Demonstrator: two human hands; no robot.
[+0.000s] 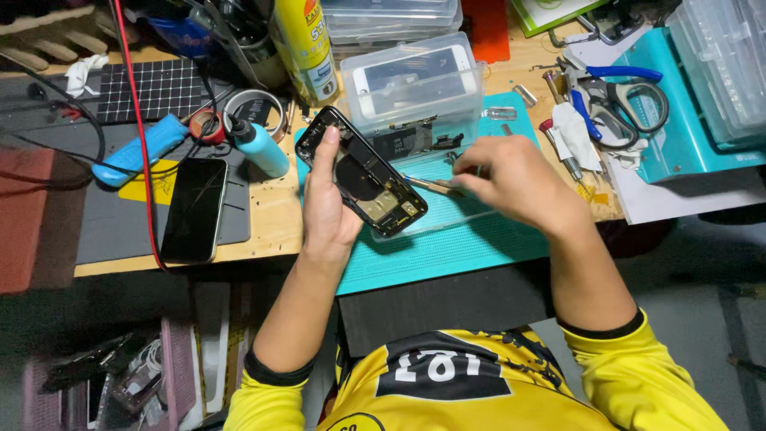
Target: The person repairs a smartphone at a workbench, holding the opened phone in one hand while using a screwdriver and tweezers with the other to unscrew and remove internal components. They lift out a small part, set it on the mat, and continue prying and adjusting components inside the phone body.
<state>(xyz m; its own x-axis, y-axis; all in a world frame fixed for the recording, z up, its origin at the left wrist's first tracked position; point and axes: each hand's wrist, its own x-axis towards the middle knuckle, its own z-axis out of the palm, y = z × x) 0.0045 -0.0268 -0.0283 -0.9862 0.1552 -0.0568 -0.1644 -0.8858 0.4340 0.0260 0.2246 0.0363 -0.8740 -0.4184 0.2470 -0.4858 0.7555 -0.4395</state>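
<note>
left arm: bare forearm reaching forward and up from lower centre, yellow sleeve pushed to the elbow
left hand (pixel 325 209): raised, back of hand toward the camera, fingers curled in a grip, index fingertip stretched up along the top edge of what it holds
right arm: bare forearm coming in from lower right, angled up-left, yellow sleeve with dark cuff at the elbow
right hand (pixel 511 182): knuckles up, fingers pinched together and pointing left
spacing: hands near, not touching; right sits slightly higher
</note>
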